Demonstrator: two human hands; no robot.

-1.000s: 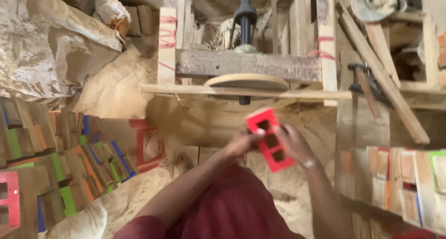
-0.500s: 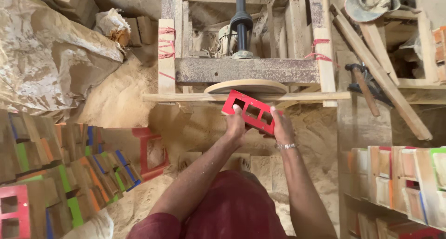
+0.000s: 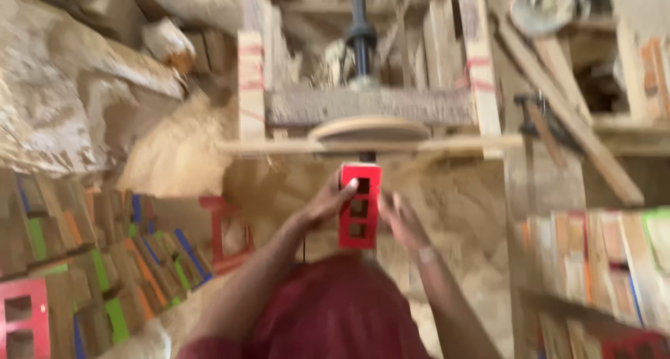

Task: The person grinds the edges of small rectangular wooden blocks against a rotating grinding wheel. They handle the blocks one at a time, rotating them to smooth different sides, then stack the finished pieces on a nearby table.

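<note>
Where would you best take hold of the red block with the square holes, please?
Probably by its two long edges, one hand from each side. The red block stands upright under the wooden disc, its holed face toward the camera. The left hand already grips the left edge; the right hand is beside the other.

Motion blur softens the whole head view, leaving the right hand (image 3: 399,221) a smear beside the red three-holed piece (image 3: 359,205), so whether it grips or merely touches cannot be told. The left hand (image 3: 326,202) covers part of that piece's left edge. A second red piece (image 3: 22,316) is cut off by the left edge, and the stacked painted wooden pieces (image 3: 600,261) at right run out of view.
</note>
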